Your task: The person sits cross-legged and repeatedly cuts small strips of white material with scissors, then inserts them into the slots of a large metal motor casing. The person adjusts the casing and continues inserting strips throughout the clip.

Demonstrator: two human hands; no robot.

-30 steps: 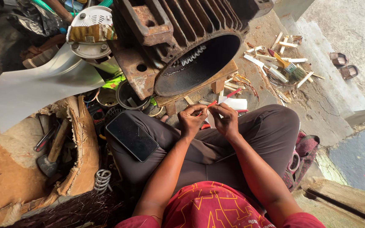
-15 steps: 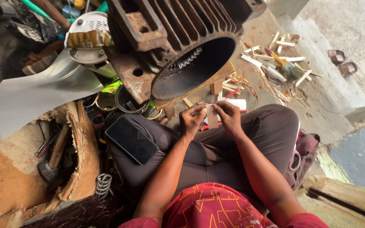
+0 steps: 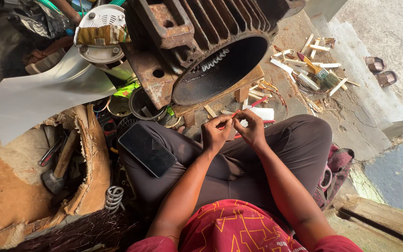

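Seated cross-legged, I pinch a thin red strip (image 3: 235, 113) between the fingers of my left hand (image 3: 215, 135) and right hand (image 3: 250, 128), held close above my lap so both can work it, before the rusty motor housing (image 3: 201, 42).

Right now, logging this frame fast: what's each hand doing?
Left hand: closed, pinching a thin red strip.
Right hand: closed, fingertips at the same strip.

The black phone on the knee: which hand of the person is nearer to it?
Left. The left hand is just right of the black phone in the picture, above the lap. The right hand is farther right, beyond the left hand.
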